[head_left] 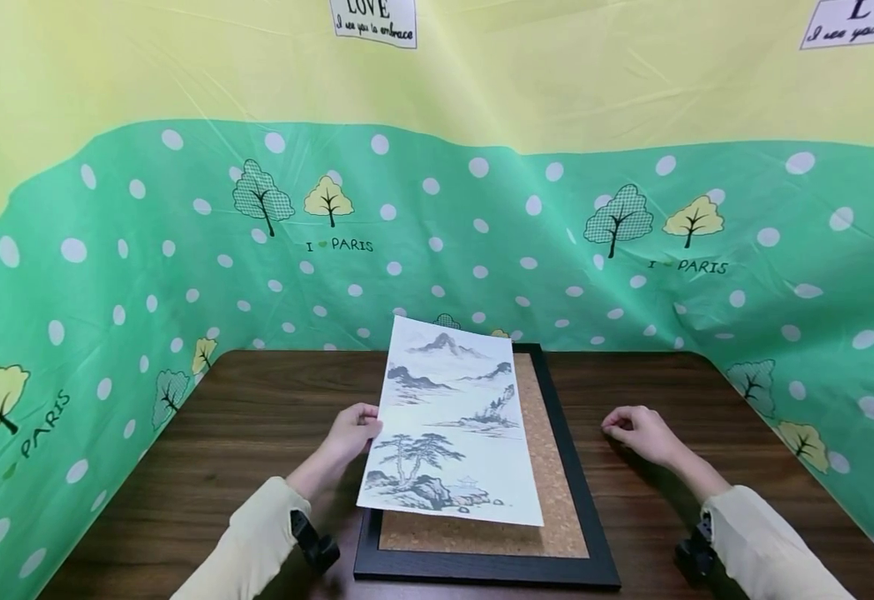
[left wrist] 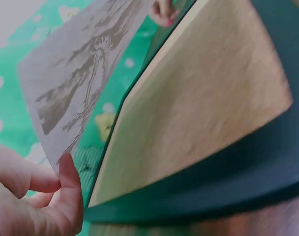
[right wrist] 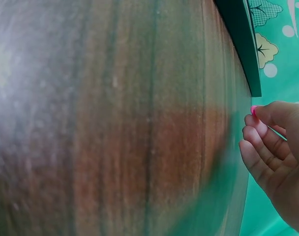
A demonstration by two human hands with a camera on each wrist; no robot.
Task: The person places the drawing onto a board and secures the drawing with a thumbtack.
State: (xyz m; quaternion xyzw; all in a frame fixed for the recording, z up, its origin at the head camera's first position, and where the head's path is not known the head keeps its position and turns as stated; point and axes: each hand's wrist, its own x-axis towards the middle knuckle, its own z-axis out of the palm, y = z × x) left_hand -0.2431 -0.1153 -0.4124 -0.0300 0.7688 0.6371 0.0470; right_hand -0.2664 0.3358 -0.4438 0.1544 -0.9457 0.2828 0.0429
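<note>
My left hand [head_left: 352, 433] pinches the left edge of a white paper sheet [head_left: 447, 425] printed with an ink landscape of mountains and pines. In the left wrist view, thumb and fingers meet at the edge of the sheet [left wrist: 85, 73]. Tilted, the paper hovers above a black-framed cork board [head_left: 556, 467] and covers much of it. To the right of the board, over the table, is my right hand [head_left: 642, 433], its fingers curled. Between its thumb and fingertips shows a small pink thing [right wrist: 254, 110], too small to tell its kind.
The cork board lies on a dark brown wooden table [head_left: 272, 392]. Behind and beside the table hangs a green and yellow curtain [head_left: 437, 208] with dots and trees. Dark wrist cameras sit at both cuffs.
</note>
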